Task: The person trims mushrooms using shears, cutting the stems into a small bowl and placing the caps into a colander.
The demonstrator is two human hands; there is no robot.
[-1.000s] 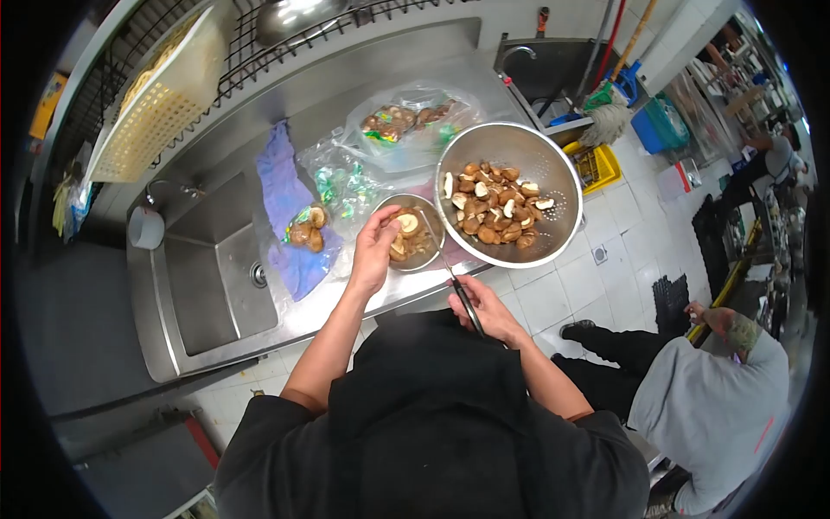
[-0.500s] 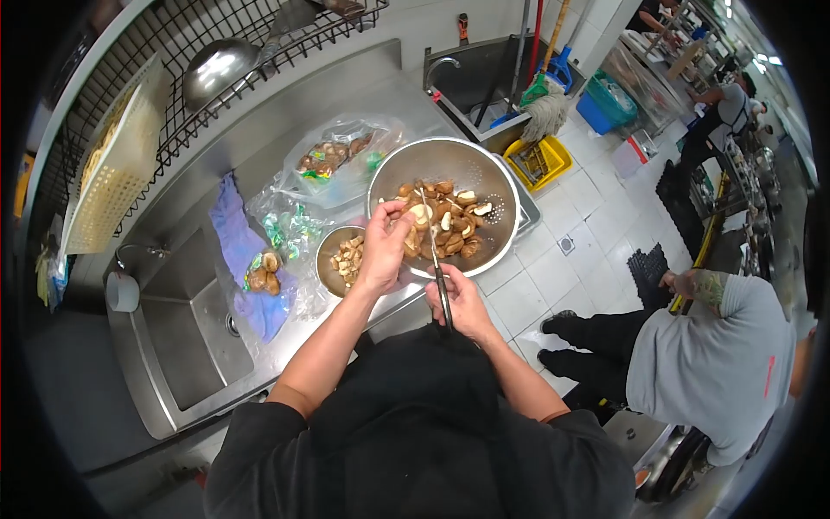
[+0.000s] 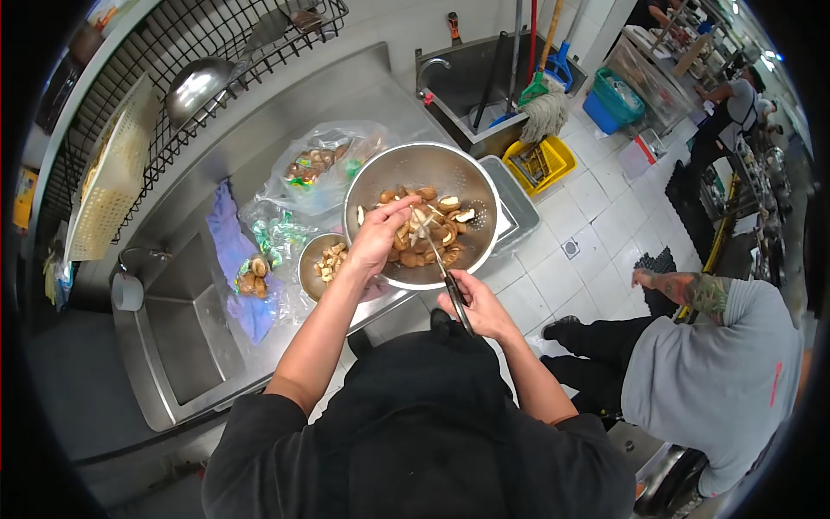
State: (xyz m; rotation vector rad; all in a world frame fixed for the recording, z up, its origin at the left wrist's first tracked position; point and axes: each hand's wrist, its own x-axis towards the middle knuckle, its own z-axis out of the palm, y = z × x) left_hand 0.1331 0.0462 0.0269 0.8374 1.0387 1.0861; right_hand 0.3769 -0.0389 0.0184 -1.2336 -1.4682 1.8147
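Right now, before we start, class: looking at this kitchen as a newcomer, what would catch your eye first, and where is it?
First, the big metal colander of brown mushrooms at centre, with the left hand over it and the right hand gripping a black-handled cutting tool. Then two bright colours: the purple-blue cloth beside the sink, and the yellow bucket near the mop.
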